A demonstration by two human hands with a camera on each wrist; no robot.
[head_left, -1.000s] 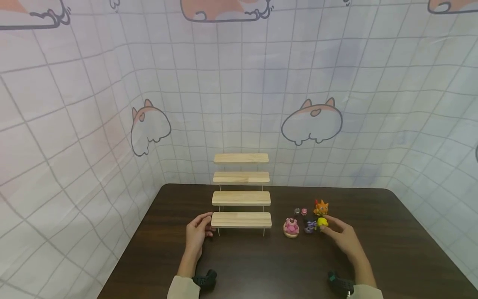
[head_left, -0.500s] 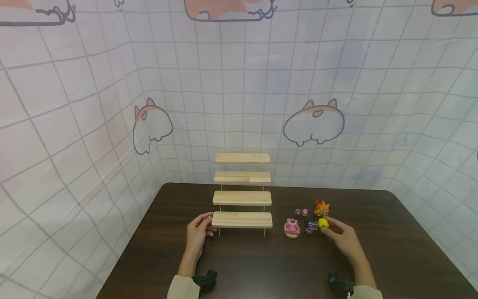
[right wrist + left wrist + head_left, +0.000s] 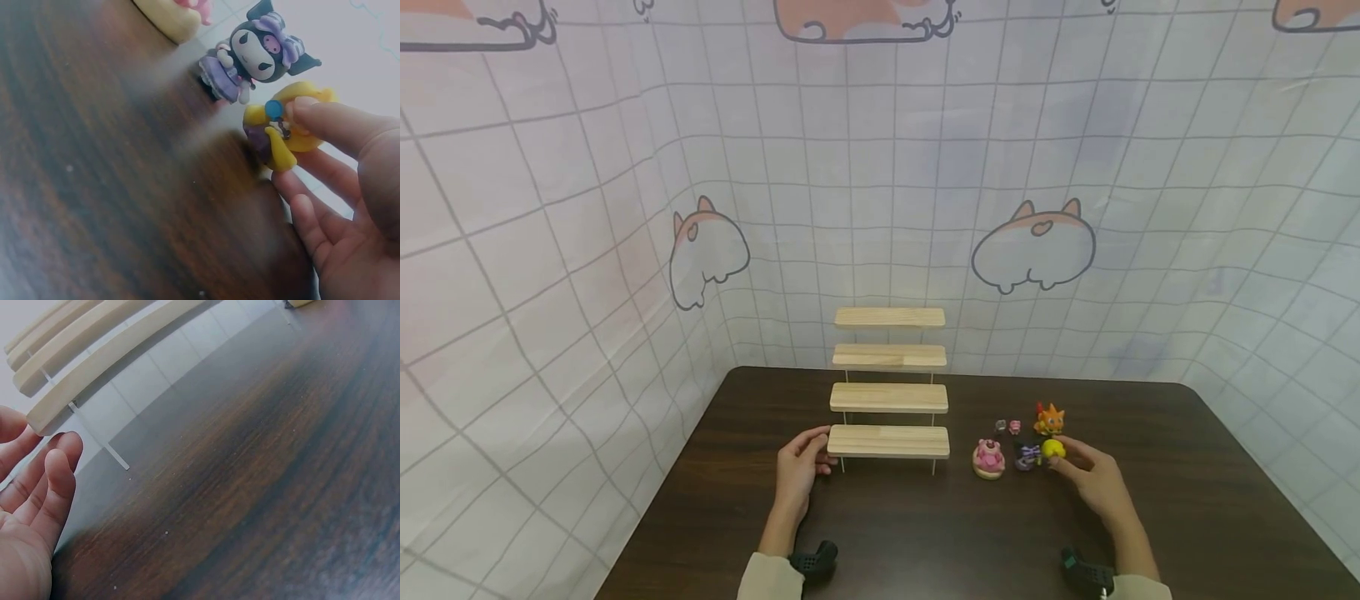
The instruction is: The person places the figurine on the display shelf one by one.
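My left hand [image 3: 799,467] holds the left end of the lowest wooden shelf [image 3: 887,442] of a four-tier stand. In the left wrist view, the thumb and fingers meet that shelf's corner [image 3: 47,419], beside a thin leg. On the right, my right hand [image 3: 1093,479] pinches a small yellow figurine [image 3: 290,125] between thumb and fingers, low over the tabletop. The figurine leans, its head toward the thumb. Close beside it stands a black and purple figurine [image 3: 259,53] with a bow. Part of the yellow head is hidden behind my thumb.
A pink bear figurine [image 3: 988,458] on a round base stands between the stand and my right hand. Behind are an orange spiky figurine [image 3: 1049,420] and two tiny ones, one pink [image 3: 1015,427], one grey [image 3: 1000,426]. A patterned cloth [image 3: 887,208] hangs behind the dark table [image 3: 895,533].
The head view has shifted slightly, so the scene sits a little further right. Both hands keep their grips, on the shelf and the yellow figurine, with hardly any movement.
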